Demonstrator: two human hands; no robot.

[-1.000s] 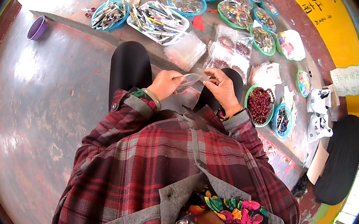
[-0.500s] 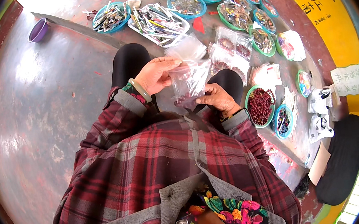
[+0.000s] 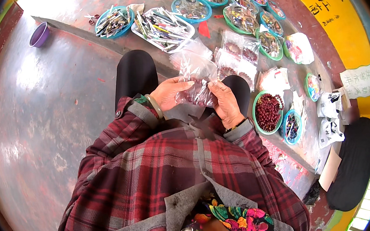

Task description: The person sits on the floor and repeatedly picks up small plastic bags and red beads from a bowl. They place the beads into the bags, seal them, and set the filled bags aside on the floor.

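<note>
Between my two hands, above my lap, is a clear plastic bag (image 3: 197, 70) with dark red beads in its lower part. My left hand (image 3: 167, 93) grips the bag's left side, thumb on top. On the right edge my right hand (image 3: 226, 104) pinches it, thumb over the front. Just beyond lie more clear bags (image 3: 193, 49) in a loose pile. Right of those are filled bags of dark red bracelets (image 3: 236, 64). Beside my right knee stands a green basket (image 3: 255, 115) heaped with dark red beads (image 3: 268, 111).
A blue basket of dark beads (image 3: 291, 126) sits by the green one. Farther off are a white tray of pens (image 3: 163, 29), a blue basket of pens (image 3: 114, 22), scissors (image 3: 91, 19) and several baskets of trinkets (image 3: 241, 18). A purple basin (image 3: 39, 35) stands far left.
The bag has been raised slightly and turned flatter, its beads now between my hands. My left hand has moved down, and my right hand has shifted its grip to the bag's right edge.
</note>
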